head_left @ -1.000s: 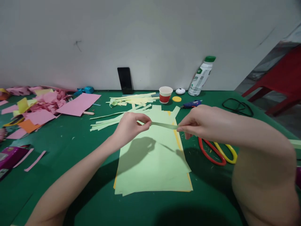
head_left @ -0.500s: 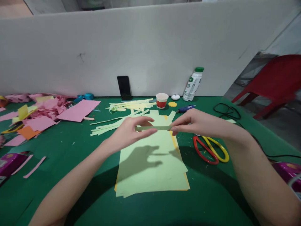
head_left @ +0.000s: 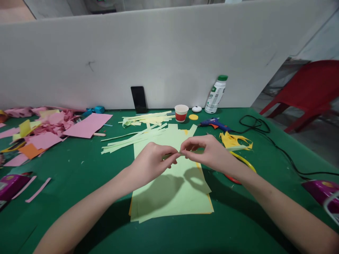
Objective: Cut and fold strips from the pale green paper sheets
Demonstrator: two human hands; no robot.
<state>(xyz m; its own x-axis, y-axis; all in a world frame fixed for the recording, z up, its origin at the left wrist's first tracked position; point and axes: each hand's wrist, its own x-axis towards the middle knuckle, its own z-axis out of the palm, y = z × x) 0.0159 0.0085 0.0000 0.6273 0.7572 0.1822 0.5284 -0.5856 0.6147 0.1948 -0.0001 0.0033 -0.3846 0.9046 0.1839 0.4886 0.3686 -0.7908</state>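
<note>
Both my hands meet above a stack of pale green paper sheets [head_left: 172,197] with orange edges peeking out. A narrow green paper strip [head_left: 180,153] is pinched where my fingertips come together; most of it is hidden by the fingers. My left hand [head_left: 150,164] closes thumb and forefinger on it from the left. From the right, my right hand [head_left: 206,150] pinches it too, thumb and forefinger almost touching those of the left. Cut green strips [head_left: 124,143] lie at the stack's upper left, with paler yellow-green strips [head_left: 150,117] behind them.
Scissors [head_left: 245,160] with red and yellow handles lie partly under my right forearm. Beyond are yellow scraps [head_left: 234,140], a blue glue gun [head_left: 214,123], a paper cup [head_left: 181,113], a bottle [head_left: 216,94] and a phone [head_left: 139,99]. Pink paper [head_left: 88,125] spreads at left.
My left fingers have closed from a wide gap to a pinch, and my hands have come together. My right hand has dropped slightly, uncovering the yellow scraps and more of the glue gun.
</note>
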